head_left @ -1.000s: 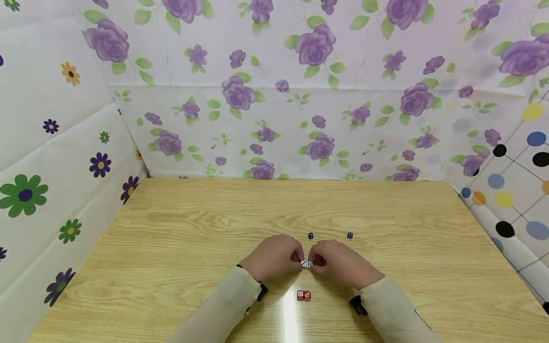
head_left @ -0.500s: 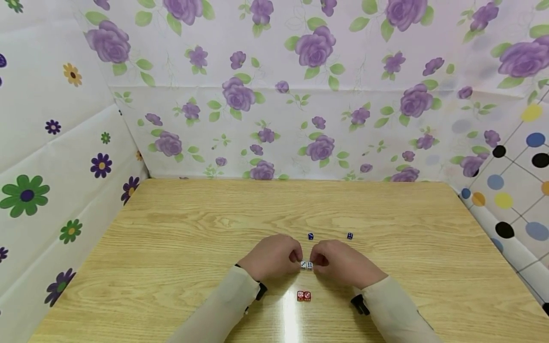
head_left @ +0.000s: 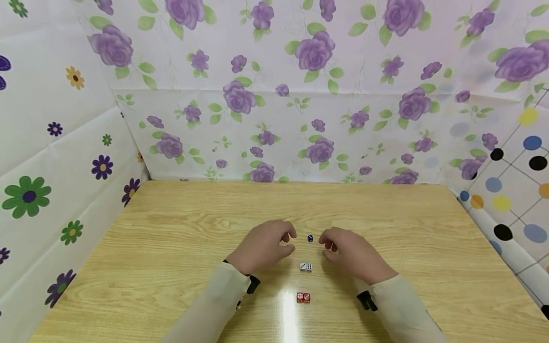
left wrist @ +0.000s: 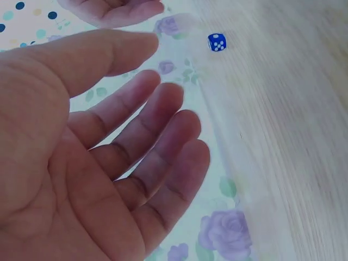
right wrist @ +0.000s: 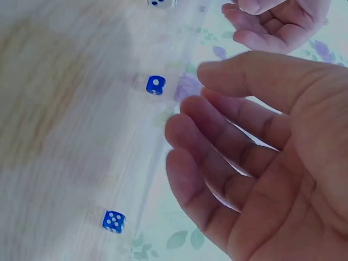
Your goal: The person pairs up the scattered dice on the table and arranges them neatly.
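In the head view, my left hand [head_left: 263, 245] and right hand [head_left: 356, 252] hover either side of a small blue die [head_left: 310, 238], neither touching it. Both hands have loosely bent, parted fingers and hold nothing, as the wrist views confirm. A second blue die [right wrist: 114, 222] lies by my right hand's fingers in the right wrist view; that hand hides it from the head view. Nearer me, two white dice [head_left: 306, 267] sit side by side. Closer still, two red dice [head_left: 303, 297] stand together. The left wrist view shows one blue die [left wrist: 217, 42] beyond the thumb.
All the dice rest on a light wood-grain table [head_left: 193, 219]. A purple-flowered cloth [head_left: 274, 119] hangs along the far edge, with patterned cloths on the left [head_left: 64, 190] and right [head_left: 510, 190] sides. Black straps circle both wrists.
Both hands have come off the white dice, spread apart and moved forward to the blue dice. The white pair stays behind, side by side. The right-hand blue die has become covered in the head view.
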`<state>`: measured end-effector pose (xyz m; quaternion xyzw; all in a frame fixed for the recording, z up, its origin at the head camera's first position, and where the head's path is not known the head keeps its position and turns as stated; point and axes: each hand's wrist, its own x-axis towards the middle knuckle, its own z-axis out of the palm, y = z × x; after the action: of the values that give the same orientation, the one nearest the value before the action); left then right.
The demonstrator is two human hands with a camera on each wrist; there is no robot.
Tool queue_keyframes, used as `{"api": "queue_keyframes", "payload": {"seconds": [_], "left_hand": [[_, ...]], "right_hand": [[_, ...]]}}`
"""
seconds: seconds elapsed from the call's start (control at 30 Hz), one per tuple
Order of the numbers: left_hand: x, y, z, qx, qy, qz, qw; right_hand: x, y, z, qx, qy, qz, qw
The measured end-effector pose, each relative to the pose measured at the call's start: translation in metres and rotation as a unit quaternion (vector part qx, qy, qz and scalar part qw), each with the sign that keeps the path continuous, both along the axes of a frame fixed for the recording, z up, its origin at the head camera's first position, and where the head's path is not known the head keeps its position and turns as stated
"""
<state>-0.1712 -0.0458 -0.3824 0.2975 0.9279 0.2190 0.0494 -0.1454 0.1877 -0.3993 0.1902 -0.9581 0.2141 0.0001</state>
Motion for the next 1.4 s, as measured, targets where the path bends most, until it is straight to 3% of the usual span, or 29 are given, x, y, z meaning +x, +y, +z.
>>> {"api": "queue_keyframes", "payload": {"seconds": [0.43, 1.0, 1.17, 1.4], "left_hand": [[0.003, -0.005, 0.006, 0.007, 0.017, 0.026, 0.9995], [0.002, 0.001, 0.009, 0.008, 0.036, 0.016, 0.9992], [-0.002, 0.009, 0.010, 0.009, 0.031, 0.006, 0.9995], [-0.018, 0.028, 0.003, -0.014, 0.031, -0.008, 0.9994]], "right_hand": [[0.003, 0.006, 0.003, -0.004, 0.031, -0.014, 0.9994], [0.001, 0.010, 0.007, -0.030, 0.038, -0.036, 0.9982], [-0.004, 0.020, 0.011, -0.023, 0.037, -0.052, 0.9977], [-0.014, 0.045, 0.013, 0.031, 0.042, -0.095, 0.9941]]}}
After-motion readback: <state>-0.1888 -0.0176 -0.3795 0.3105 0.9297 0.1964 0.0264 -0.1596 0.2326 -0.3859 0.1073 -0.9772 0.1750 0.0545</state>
